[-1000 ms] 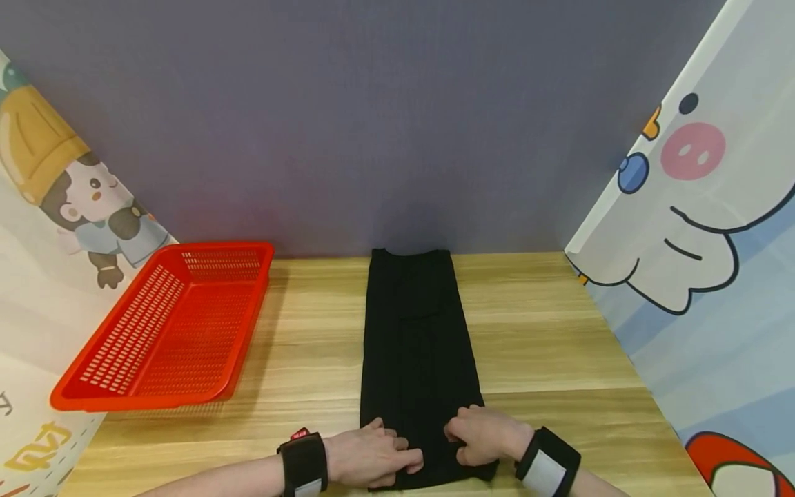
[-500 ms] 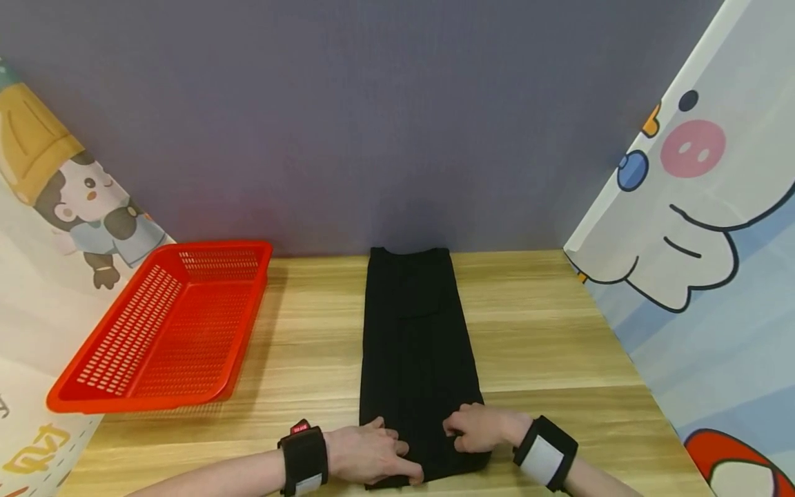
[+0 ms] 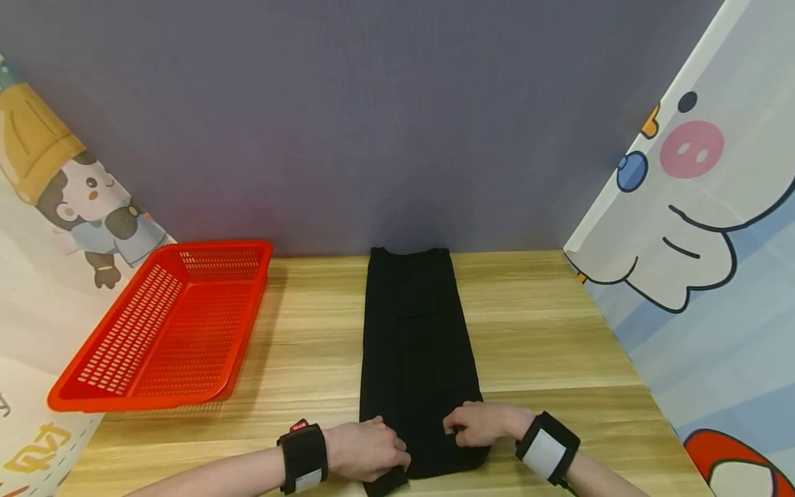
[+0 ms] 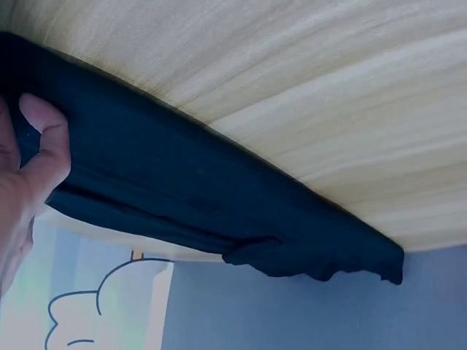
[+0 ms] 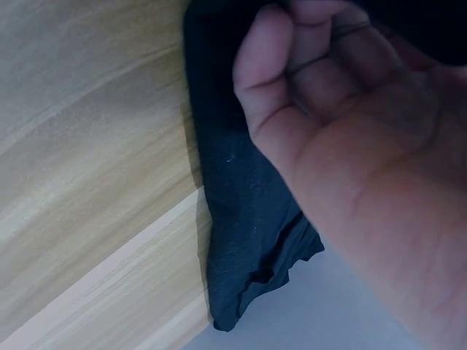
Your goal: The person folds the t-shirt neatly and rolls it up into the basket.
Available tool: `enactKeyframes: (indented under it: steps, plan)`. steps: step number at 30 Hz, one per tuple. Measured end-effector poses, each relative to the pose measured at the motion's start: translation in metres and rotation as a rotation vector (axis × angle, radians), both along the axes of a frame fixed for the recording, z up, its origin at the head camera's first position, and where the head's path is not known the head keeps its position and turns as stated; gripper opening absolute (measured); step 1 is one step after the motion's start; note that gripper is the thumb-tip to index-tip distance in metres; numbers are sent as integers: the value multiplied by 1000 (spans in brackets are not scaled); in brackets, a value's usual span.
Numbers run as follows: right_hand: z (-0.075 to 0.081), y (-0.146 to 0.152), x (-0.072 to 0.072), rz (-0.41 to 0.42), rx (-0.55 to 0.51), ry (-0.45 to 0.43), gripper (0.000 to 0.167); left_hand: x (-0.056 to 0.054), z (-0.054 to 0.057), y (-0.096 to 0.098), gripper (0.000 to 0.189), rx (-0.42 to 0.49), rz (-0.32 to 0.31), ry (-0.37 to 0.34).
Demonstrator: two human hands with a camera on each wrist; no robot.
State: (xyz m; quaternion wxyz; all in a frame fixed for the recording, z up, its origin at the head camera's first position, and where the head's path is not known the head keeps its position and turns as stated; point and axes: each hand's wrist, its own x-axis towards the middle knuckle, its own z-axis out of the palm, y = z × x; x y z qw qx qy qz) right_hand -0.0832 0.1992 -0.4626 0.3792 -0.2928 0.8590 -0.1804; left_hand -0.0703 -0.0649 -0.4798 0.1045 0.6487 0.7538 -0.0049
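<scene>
Two bent hands (image 3: 366,450) at the near end of a black cloth (image 3: 422,345)

From where I stand, the cloth lies flat in a long strip down the middle of the table (image 3: 310,331), its far end up at the grey wall (image 3: 397,124). The left hand is clamped on the cloth at its near left corner, a bit of fabric poking out below the fingers. The right hand (image 3: 478,423) is over the right edge, its fingers curled in against the cloth; I can't tell whether they pinch it, as the tips are hidden. The two hands are apart, bare cloth between them. Each wrist wears a black band (image 3: 303,459). Over on the left, well apart from the cloth, sits a red basket (image 3: 136,402). Cartoon panels (image 3: 714,345) flank the table.
</scene>
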Motion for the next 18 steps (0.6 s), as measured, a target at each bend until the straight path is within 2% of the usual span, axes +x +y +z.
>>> enactKeyframes:
  steps: [4, 6, 10, 12, 18]
  plan:
    - [0, 1, 0, 5, -16, -3, 10, -2, -2, 1, 7, 50, 45, -71]
    - [0, 1, 0, 6, -33, -16, 11, -2, -3, 2, 14, 51, 64, -84]
    - [0, 2, 1, -14, -53, -47, 16, -1, -2, 1, 35, 35, 90, -65]
    - [0, 2, 1, -34, -54, -61, 18, 0, -2, 1, 39, 38, 103, -59]
    - [-1, 3, 2, -70, -67, -86, 25, 2, -3, 1, 22, 94, 146, -49]
